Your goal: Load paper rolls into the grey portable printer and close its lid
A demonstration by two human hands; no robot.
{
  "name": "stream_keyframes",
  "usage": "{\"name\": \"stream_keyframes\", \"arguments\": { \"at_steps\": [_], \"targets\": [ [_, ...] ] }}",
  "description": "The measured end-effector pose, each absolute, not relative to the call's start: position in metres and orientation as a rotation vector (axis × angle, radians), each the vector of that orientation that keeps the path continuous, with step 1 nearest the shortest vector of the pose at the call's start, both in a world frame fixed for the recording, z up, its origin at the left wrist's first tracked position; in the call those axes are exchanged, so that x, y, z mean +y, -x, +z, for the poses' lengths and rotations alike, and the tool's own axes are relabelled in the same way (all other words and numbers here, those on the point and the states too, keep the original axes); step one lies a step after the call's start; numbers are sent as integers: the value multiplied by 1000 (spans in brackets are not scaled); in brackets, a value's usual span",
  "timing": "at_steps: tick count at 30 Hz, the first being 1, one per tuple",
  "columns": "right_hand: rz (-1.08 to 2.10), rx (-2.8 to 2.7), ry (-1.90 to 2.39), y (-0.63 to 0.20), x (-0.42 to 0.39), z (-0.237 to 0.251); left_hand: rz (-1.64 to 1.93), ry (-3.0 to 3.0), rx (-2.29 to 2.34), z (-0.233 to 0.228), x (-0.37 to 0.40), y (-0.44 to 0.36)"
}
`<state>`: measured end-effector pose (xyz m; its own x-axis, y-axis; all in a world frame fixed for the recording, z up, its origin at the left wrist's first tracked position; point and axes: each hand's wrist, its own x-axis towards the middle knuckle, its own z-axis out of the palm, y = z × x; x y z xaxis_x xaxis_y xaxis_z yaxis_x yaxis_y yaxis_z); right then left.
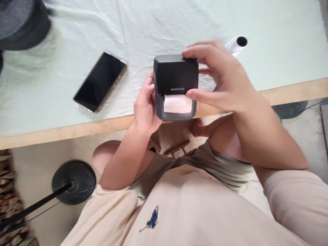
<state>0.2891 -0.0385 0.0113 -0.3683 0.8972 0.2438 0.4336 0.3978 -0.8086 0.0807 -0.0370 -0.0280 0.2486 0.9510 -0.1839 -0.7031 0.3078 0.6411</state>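
Observation:
A small black and grey label printer [176, 75], marked NIIMBOT, is held up over the table's near edge. White label paper [177, 104] sticks out of its front slot. My left hand [146, 107] grips the printer from the left side and below, most of its fingers hidden behind it. On the right, my right hand [217, 73] has its fingertips on the top of the lid and its thumb by the front edge of the lid, at the paper's right corner.
A phone [100, 82] with a dark screen lies on the pale cloth [138, 27] to the left. Behind my right hand is a white roll [237, 44] with a dark end. A dark round object [25, 25] stands at the far left. Below, a black stand base [74, 181] rests on the floor.

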Motion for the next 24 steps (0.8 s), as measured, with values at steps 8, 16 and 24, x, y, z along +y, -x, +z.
{"name": "stream_keyframes", "arguments": {
  "at_steps": [8, 16, 24],
  "targets": [
    [359, -1625, 1313, -267, -41, 26, 1088, -524, 586, -16, -37, -80],
    [474, -2046, 1362, -271, -40, 34, 1062, -598, 602, -17, -46, -79],
    [540, -2104, 1599, -270, -37, 32, 1071, -610, 621, -20, -49, -83]
  ]
}}
